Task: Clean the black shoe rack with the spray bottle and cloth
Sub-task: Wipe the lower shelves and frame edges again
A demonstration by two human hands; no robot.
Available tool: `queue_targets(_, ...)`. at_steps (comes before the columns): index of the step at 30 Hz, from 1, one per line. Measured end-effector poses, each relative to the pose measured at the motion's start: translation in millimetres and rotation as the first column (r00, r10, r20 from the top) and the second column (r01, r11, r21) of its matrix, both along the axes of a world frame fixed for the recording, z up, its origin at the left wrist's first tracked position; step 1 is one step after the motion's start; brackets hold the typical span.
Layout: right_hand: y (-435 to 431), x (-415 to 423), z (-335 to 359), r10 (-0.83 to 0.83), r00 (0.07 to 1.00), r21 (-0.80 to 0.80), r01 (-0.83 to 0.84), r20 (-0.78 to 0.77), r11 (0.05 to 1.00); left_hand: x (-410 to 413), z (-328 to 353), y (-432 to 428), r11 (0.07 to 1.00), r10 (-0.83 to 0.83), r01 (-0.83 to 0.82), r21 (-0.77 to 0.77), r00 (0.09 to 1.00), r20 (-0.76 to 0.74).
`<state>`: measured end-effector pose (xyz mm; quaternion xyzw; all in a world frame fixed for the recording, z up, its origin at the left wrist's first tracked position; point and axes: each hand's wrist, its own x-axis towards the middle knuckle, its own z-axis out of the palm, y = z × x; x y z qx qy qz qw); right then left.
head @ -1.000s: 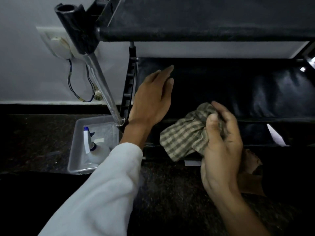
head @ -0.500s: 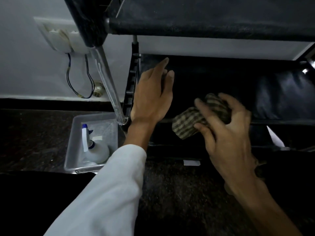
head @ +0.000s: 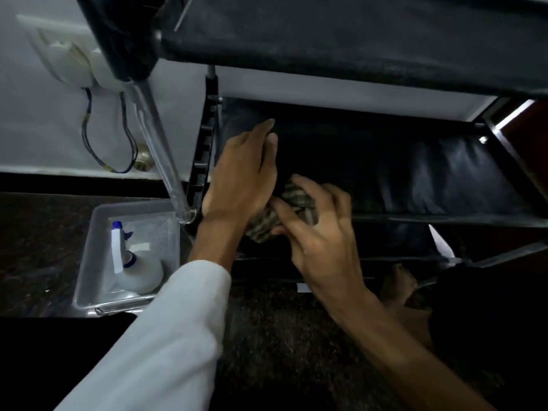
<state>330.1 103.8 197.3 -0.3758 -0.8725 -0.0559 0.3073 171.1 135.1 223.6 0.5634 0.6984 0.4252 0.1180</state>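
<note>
Looks like the wiping step: gripping the crumpled checked cloth (head: 292,210) in the right hand (head: 321,237), pressed to the near-left part of the black shoe rack's (head: 415,179) middle shelf; bracing with the left hand (head: 240,179), fingers straight, flat on that shelf, touching the cloth's left side. Next probably calls for sweeping right along the glossy, slack black fabric. Leaving the spray bottle (head: 136,262) in the clear tub (head: 89,256), left of the rack.

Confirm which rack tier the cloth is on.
The middle tier: the right hand grips the checked cloth at its front left, and the left hand rests alongside. Nothing touches the top tier overhead.
</note>
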Motion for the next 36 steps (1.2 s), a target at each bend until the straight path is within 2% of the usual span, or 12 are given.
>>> queue_targets(4,10.0,35.1,-1.4,0.02,0.999,0.122,-0.025,0.039,0.992,2.7,0.2,-3.2,1.0,0.026,-0.027,-0.015,0.997,-0.066)
queue_targets(8,8.8,56.5,-6.8,-0.052,0.999,0.193,0.052,-0.007,0.98,3.2,0.9,-4.1,0.998,0.054,-0.055,-0.02,0.996,-0.077)
queue_targets(13,3.3,49.4,-11.7,-0.075,0.986,0.115,0.093,-0.15,0.989,7.3,-0.4,-1.7,0.997,0.076,-0.075,0.008,0.997,-0.027)
queue_targets(17,-4.1,11.7,-9.7,-0.023,0.979,0.039,0.031,-0.203,0.999,6.0,-0.4,3.6,0.999,0.011,-0.014,0.035,0.997,0.079)
queue_targets(20,-7.9,1.0,-5.7,-0.011,0.99,0.048,0.018,-0.143,0.999,0.3,-1.2,2.4,1.0,-0.013,0.013,0.027,1.0,0.005)
queue_targets(23,-1.5,24.1,-3.8,-0.027,0.997,0.107,0.034,-0.067,0.994,-2.3,-1.5,1.7,1.0,-0.013,0.012,-0.003,0.994,-0.105)
queue_targets(28,6.7,68.1,-7.1,-0.184,0.973,0.104,0.199,-0.14,0.974,-0.2,-2.3,1.1,1.0,0.002,-0.005,-0.021,0.991,-0.133)
queue_targets(30,7.8,69.0,-9.8,-0.203,0.964,0.072,0.218,-0.173,0.973,0.9,-3.1,1.8,1.0,0.009,-0.011,-0.015,0.993,-0.113)
queue_targets(33,5.0,55.6,-10.0,-0.193,0.952,0.01,0.201,-0.239,0.979,2.1,-3.6,5.0,0.999,0.034,-0.034,0.007,0.999,0.009)
queue_targets(36,-0.1,24.2,-6.9,-0.102,0.975,0.003,0.105,-0.198,0.994,3.2,-3.7,7.9,0.999,0.039,-0.041,0.019,0.996,0.076)
